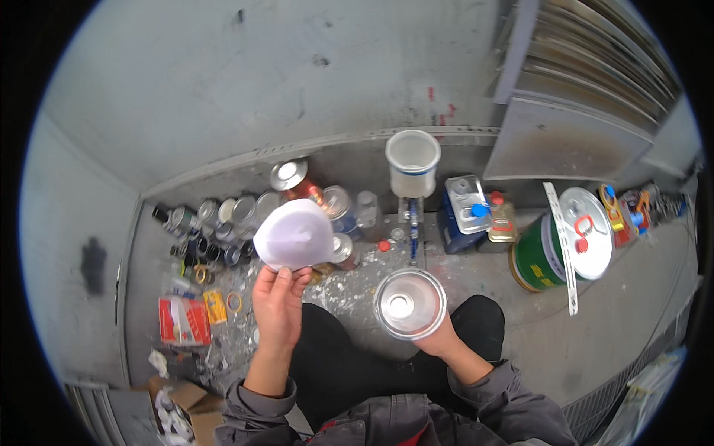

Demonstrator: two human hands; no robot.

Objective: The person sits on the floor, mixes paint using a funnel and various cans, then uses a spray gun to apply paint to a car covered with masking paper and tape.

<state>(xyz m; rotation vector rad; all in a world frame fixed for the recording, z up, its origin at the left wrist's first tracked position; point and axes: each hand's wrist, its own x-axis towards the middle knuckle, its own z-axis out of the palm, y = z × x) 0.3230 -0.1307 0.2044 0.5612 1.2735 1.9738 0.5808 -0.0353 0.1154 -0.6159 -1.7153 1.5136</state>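
My left hand (278,305) pinches the lower rim of a white cone-shaped paper paint strainer (294,234) between thumb and fingers. The strainer is spread, its wide mouth facing me. Over my right knee, my right hand (440,338) grips a clear round plastic cup (428,297) from below and the side. A pale round spot shows at the cup's bottom; whether it is liquid I cannot tell. The fingers under the cup are mostly hidden. Beyond it stands a translucent white tub (413,178) with a blue band, on a narrow paint-stained stand.
Several cans and jars (242,212) crowd the left along the wall. A blue metal can (462,212), a brown can (501,223) and a green drum (541,256) with a white perforated strip (563,256) stand right. A red box (184,322) and an open cardboard box (197,405) lie left.
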